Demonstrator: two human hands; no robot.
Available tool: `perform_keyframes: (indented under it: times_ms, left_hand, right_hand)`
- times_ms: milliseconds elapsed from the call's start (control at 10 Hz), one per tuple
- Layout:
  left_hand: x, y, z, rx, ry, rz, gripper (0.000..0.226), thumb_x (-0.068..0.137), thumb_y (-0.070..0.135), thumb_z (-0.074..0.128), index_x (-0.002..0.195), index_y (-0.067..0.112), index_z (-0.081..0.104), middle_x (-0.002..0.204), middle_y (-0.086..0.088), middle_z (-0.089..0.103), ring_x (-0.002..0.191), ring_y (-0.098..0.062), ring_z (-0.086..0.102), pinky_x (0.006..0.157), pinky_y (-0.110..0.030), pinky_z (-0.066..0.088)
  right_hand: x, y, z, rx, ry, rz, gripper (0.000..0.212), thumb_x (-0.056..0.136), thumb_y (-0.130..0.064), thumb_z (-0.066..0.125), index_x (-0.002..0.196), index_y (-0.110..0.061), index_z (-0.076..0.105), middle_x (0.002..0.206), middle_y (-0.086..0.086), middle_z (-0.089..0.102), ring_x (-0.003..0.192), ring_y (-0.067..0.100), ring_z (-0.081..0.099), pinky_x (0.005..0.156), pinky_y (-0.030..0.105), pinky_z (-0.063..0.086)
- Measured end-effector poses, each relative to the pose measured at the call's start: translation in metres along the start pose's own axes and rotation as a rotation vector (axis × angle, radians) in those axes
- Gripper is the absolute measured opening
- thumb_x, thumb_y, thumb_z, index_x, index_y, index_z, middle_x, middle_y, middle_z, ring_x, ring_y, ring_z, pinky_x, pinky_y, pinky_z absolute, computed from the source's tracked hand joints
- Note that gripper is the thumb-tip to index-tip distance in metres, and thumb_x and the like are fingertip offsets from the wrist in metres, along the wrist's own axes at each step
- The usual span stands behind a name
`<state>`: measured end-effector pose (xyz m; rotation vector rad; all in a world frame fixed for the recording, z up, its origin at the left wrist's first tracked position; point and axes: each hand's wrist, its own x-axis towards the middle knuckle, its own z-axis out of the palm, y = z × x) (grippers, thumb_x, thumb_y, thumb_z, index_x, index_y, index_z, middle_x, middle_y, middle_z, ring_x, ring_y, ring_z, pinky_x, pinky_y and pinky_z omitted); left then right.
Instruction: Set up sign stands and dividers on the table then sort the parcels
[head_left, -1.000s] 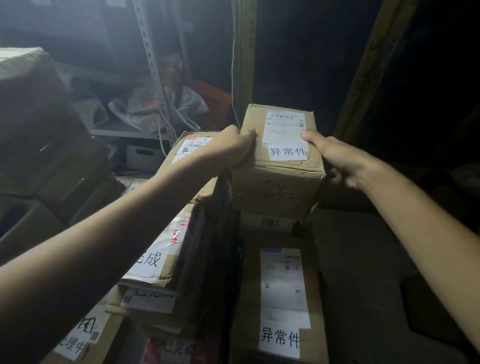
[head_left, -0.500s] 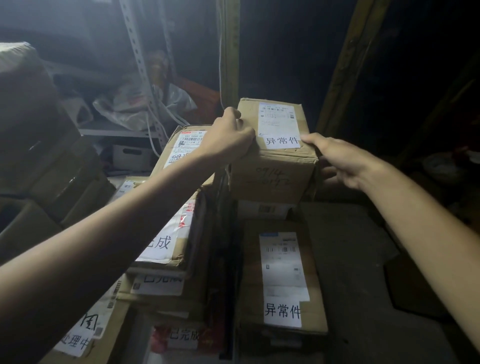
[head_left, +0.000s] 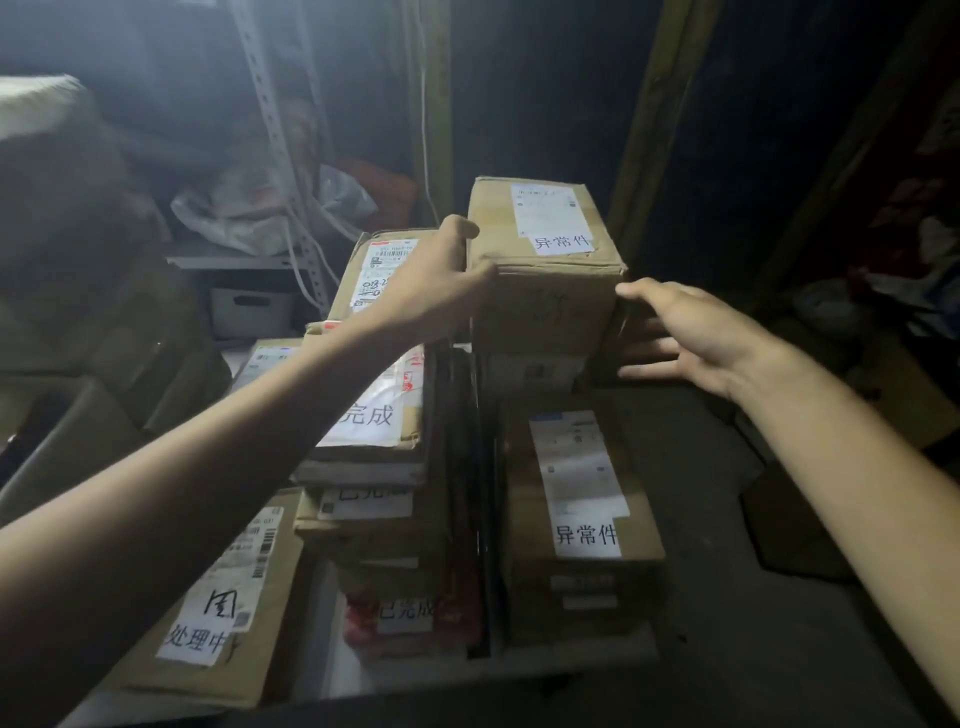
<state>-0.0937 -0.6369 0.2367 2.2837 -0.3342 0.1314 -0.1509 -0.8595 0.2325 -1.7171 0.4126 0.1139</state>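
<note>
Fig. The small brown cardboard box (head_left: 540, 270), white-labelled 异常件, stands just behind the long brown cardboard carton (head_left: 582, 519) that bears the same label. It sits higher than the carton, on a parcel of which only a strip shows. Behind and to the left of the carton, your left hand (head_left: 441, 280) lies against the box's left face with the thumb raised to its top edge. The fingers are hidden there, so it cannot be told whether this hand grips or merely presses. Behind and to the right of the carton, your right hand (head_left: 691, 332) is released, fingers spread, the thumb tip at the box's near right corner and holding nothing. Left of the carton, past a dark upright panel (head_left: 467, 467), a stack of flat brown parcels (head_left: 374, 415) crowds the left hand. The box looks stiff-walled and square-edged, probably light for its size, its dry card offering good friction. Take it by the two opposite side faces, palms flat and low, avoiding the smoother paper label.
</note>
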Motion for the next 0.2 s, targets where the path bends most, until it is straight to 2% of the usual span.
perform_keyframes:
  times_ms: [100,200]
  left_hand:
    - [-0.022,0.003,-0.010,-0.037,0.035,0.015,0.035,0.097,0.028,0.053,0.129,0.016,0.050,0.110,0.001,0.060,0.091,-0.014,0.056,0.062,-0.013,0.042]
    - [-0.053,0.005,-0.019,-0.191,0.060,0.045,0.032,0.096,0.018,0.053,0.127,0.012,0.053,0.114,-0.006,0.061,0.087,-0.012,0.057,0.061,-0.015,0.045]
  right_hand:
    - [-0.021,0.009,0.004,0.017,0.041,-0.010,0.026,0.096,-0.035,0.060,0.116,-0.022,0.051,0.122,0.007,0.055,0.102,0.029,0.062,0.069,0.037,0.058]
    - [-0.044,0.020,0.008,-0.031,0.104,-0.047,0.036,0.095,-0.038,0.061,0.125,-0.022,0.048,0.123,0.009,0.053,0.102,0.026,0.061,0.071,0.036,0.058]
